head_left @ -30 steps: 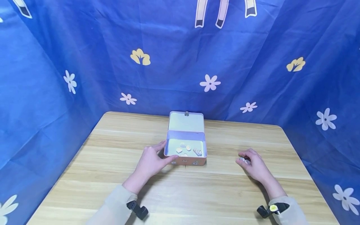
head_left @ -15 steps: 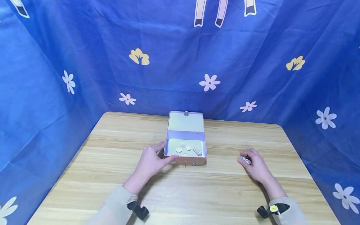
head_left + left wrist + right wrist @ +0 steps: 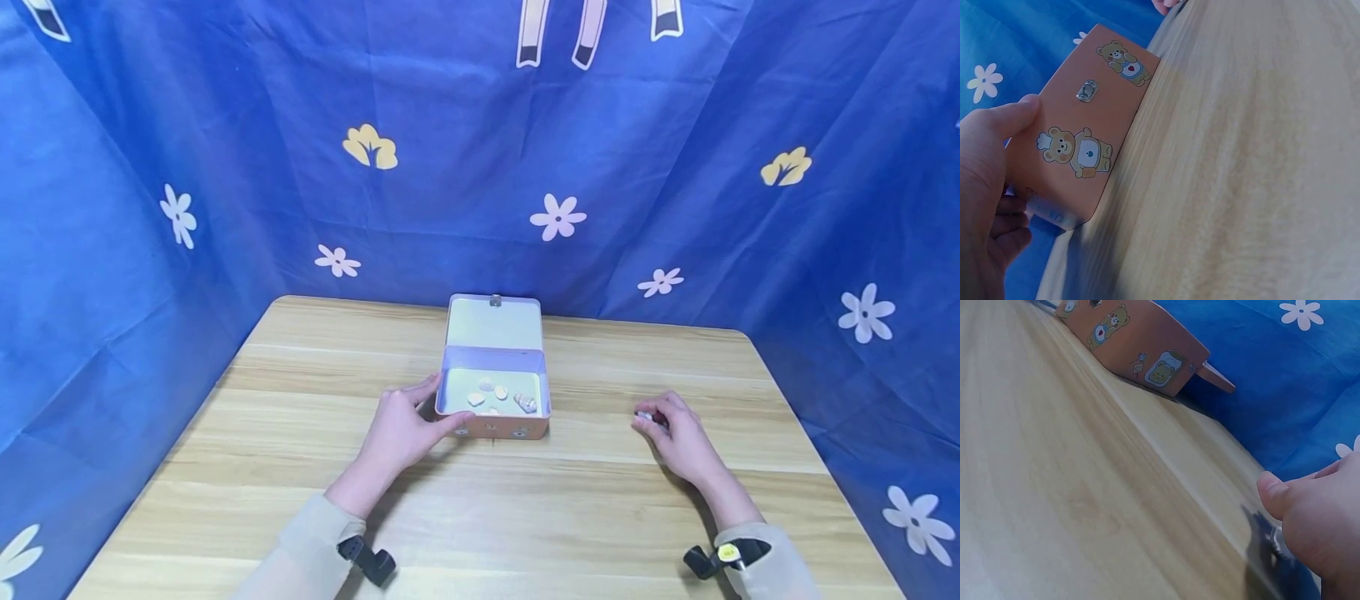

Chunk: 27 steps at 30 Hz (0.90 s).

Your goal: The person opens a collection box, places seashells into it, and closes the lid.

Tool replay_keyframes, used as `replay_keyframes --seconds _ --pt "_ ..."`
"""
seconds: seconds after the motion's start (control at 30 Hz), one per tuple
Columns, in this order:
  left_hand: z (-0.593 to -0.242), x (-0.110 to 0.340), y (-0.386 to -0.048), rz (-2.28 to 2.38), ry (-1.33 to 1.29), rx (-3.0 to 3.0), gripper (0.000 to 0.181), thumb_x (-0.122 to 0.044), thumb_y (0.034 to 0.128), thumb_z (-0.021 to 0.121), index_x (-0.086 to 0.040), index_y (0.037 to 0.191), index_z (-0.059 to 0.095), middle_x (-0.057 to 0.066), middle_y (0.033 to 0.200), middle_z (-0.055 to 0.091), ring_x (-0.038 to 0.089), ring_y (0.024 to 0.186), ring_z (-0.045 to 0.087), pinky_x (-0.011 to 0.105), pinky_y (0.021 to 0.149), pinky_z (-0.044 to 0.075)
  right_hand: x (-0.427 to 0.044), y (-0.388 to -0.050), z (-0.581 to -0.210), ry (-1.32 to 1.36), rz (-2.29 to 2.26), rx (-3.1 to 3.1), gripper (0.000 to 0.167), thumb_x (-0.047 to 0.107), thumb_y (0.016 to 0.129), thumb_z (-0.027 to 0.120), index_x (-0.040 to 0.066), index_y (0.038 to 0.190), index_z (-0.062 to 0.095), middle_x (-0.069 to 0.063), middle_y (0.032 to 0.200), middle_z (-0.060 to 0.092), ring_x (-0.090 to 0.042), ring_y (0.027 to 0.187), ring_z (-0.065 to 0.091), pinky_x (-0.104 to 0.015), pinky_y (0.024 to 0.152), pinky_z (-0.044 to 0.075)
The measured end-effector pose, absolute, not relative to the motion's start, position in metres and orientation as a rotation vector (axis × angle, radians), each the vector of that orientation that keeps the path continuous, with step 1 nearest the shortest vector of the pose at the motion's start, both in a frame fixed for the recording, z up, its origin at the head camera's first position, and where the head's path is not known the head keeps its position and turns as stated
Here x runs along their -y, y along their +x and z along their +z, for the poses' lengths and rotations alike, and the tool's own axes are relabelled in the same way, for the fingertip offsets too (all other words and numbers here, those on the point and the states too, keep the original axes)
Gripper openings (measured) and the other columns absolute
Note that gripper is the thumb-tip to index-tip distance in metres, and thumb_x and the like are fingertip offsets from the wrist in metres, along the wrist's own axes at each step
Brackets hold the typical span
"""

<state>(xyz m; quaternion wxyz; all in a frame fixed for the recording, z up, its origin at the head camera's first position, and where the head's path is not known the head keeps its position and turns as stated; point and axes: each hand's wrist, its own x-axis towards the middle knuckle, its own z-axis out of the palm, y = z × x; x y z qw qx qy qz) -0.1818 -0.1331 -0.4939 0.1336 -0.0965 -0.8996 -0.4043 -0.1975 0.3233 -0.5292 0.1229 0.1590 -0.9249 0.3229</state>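
Observation:
An orange tin box (image 3: 512, 427) with bear pictures stands with its lid (image 3: 494, 323) raised. Several seashells lie inside, among them a spiral shell (image 3: 526, 403) at the right. My left hand (image 3: 400, 427) grips the box's near left corner, thumb on the front wall and fingers at the side, as the left wrist view also shows. Off to the right, my right hand (image 3: 678, 437) is low over the table, its fingers and thumb curled around small whitish shells (image 3: 643, 415), mostly hidden. In the right wrist view, a shiny piece (image 3: 1279, 540) shows under the thumb.
The wooden table (image 3: 525, 517) has a metal clasp (image 3: 495, 301) at the lid's top edge near its back. A blue curtain (image 3: 450, 208) with flowers encloses the back and both sides. A wrist camera (image 3: 367, 560) sits on each sleeve.
The fingers of my right hand have shifted slightly around the shells, which show less now than half a second ago. My left hand and the box have kept their places.

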Motion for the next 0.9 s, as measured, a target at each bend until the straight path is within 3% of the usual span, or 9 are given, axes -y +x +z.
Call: replay_keyframes --seconds 0.13,0.4,0.67,0.7,0.9 --pt "-0.493 0.134 -0.182 -1.174 -0.283 2.601 0.095 -0.065 0.0753 0.089 0.002 0.138 0.066 0.017 0.137 0.065 0.022 0.096 0.070 0.040 0.090 0.054 -0.322 -0.201 -0.526 0.472 0.958 2.683 0.012 0.010 0.099 0.077 0.003 0.109 0.075 -0.002 0.101 0.063 -0.015 0.086 0.057 -0.028 0.073 0.048" --pt "-0.492 0.134 -0.181 -1.175 -0.277 2.601 0.095 -0.067 0.0755 0.088 0.001 0.138 0.066 0.016 0.136 0.065 0.024 0.084 0.070 0.040 0.088 0.055 -0.311 -0.206 -0.516 0.500 0.926 2.670 0.018 0.009 0.099 0.077 0.000 0.114 0.076 -0.001 0.096 0.071 -0.015 0.084 0.063 -0.031 0.073 0.055" --pt "-0.492 0.135 -0.180 -1.175 -0.272 2.608 0.096 -0.068 0.0755 0.087 0.001 0.138 0.066 0.015 0.137 0.065 0.025 0.111 0.070 0.042 0.092 0.055 -0.288 -0.215 -0.501 0.507 1.050 2.656 0.023 0.014 0.101 0.076 -0.001 0.118 0.075 -0.003 0.098 0.072 -0.022 0.092 0.069 -0.048 0.085 0.062" --pt "-0.492 0.134 -0.180 -1.178 -0.273 2.608 0.096 -0.069 0.0755 0.087 0.001 0.138 0.066 0.015 0.137 0.065 0.025 0.108 0.070 0.042 0.091 0.055 -0.285 -0.215 -0.499 0.511 1.069 2.653 0.024 0.014 0.101 0.076 -0.002 0.118 0.075 -0.004 0.099 0.072 -0.023 0.093 0.069 -0.049 0.086 0.062" --pt "-0.492 0.134 -0.180 -1.185 -0.270 2.607 0.097 -0.071 0.0748 0.086 0.000 0.138 0.066 0.015 0.137 0.065 0.038 0.129 0.062 0.050 0.107 0.051 -0.264 -0.220 -0.482 0.557 1.106 2.617 0.026 0.016 0.100 0.077 0.000 0.120 0.076 -0.004 0.099 0.073 -0.022 0.095 0.069 -0.045 0.084 0.062"
